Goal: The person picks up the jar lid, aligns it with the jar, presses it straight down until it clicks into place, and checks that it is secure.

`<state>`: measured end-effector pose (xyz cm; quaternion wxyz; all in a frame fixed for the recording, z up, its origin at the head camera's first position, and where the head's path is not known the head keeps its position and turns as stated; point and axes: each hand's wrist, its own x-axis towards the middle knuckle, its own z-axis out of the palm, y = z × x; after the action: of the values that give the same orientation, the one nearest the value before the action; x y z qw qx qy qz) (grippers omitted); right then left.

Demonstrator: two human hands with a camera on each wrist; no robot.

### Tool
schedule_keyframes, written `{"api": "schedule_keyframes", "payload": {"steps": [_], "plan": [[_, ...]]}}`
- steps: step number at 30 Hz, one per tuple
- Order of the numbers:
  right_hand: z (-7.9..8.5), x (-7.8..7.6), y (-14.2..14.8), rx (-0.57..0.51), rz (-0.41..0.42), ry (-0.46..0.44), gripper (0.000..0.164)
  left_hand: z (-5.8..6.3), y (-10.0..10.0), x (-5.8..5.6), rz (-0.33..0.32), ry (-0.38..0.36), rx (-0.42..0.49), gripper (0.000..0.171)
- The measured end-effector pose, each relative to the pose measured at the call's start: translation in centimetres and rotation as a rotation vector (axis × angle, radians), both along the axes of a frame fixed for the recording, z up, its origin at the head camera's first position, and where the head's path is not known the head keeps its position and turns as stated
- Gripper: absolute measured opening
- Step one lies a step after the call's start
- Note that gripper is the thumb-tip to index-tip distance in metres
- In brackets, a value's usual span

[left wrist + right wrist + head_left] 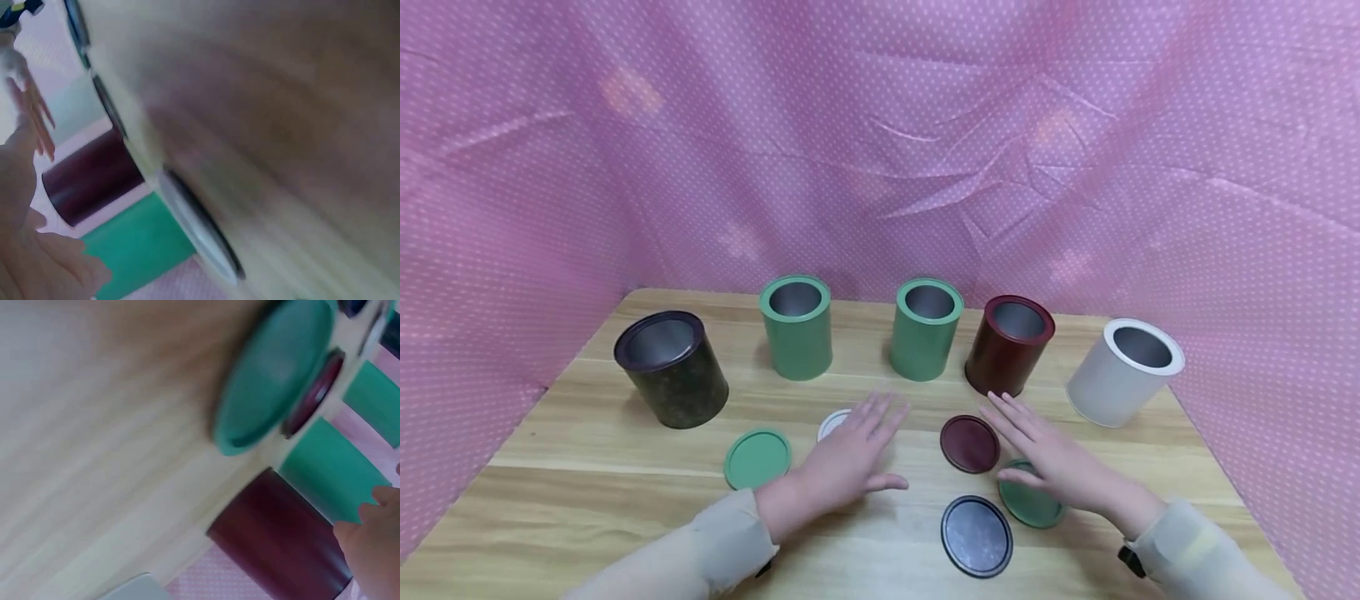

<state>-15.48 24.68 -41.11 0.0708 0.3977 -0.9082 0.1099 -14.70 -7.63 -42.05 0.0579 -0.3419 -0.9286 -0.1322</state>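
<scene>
My left hand [841, 463] is spread palm down above the table, fingers straight, partly covering a white lid [831, 423]. A green lid [757, 459] lies to its left. Over on the right, my right hand [1051, 460] also has straight fingers and hovers over a second green lid [1032, 498], hiding part of it. Close to those fingertips lies a dark red lid [970, 444], and nearer the front a black lid [977, 536]. Neither hand holds anything. In the right wrist view, the green lid [275, 375] shows below the hand.
Open tins stand across the back of the wooden table [647, 500]: a black tin [681, 379], a green tin [801, 342], another green tin [922, 343], a dark red tin [1006, 354] and a white tin [1112, 379]. A pink dotted cloth [880, 150] hangs behind and at both sides.
</scene>
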Motion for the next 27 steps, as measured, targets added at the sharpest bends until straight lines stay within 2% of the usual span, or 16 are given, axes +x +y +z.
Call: {"api": "schedule_keyframes", "payload": {"steps": [3,7,12,16,23,27], "plan": [[-0.6,0.5,0.6,-0.007,0.032,0.022,0.084,-0.4,0.3,0.4,-0.073,0.015,0.011,0.094],[-1.4,1.0,0.8,-0.010,0.058,0.023,0.083,-0.8,0.8,0.9,-0.111,0.000,0.019,0.093],[-1.8,1.4,0.8,-0.035,0.080,0.003,0.083,-1.0,1.8,1.6,-0.130,-0.086,-0.001,0.089],[-1.9,1.5,0.6,-0.034,0.098,0.001,0.082,-1.0,2.5,1.9,-0.141,-0.109,-0.038,0.088],[-2.3,2.3,1.1,-0.047,0.116,-0.096,0.083,-1.7,3.3,2.7,-0.157,-0.215,-0.048,0.093],[-2.5,2.6,1.5,-0.044,0.176,-0.135,0.083,-1.9,3.7,3.1,-0.153,-0.237,-0.094,0.095]]}}
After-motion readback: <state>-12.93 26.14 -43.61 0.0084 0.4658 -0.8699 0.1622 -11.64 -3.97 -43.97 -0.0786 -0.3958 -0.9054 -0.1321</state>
